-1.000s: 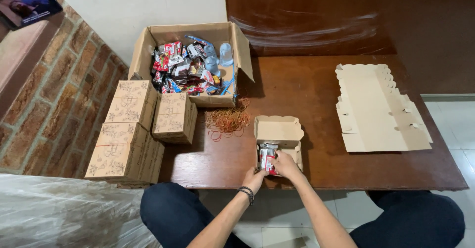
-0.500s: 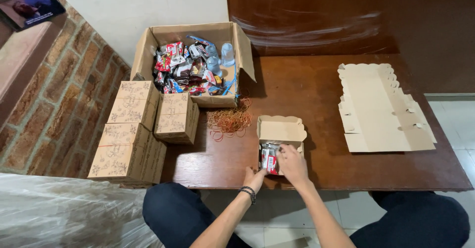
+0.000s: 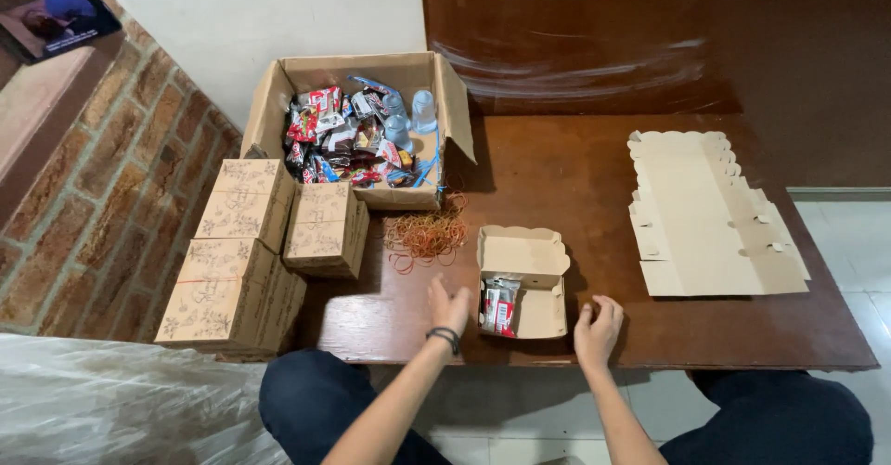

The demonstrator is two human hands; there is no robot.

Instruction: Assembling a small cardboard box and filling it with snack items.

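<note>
Dark polished wood forms the desk [image 3: 650, 326], and near its front edge sits a small open box [image 3: 522, 284], lid back, with a snack packet [image 3: 499, 305] lying inside at its left. Both hands flank it, apart from it: the left hand [image 3: 449, 307], wristband on, open with fingers spread just beside the box's left wall; the right hand [image 3: 597, 326] loosely curled and empty to its right. Filling it well probably means laying packets flat so the lid can close. Behind lie rubber bands [image 3: 427, 235], a carton of snacks [image 3: 367, 131], stacked closed boxes [image 3: 251, 251] and a flat unfolded box [image 3: 710, 214].
</note>
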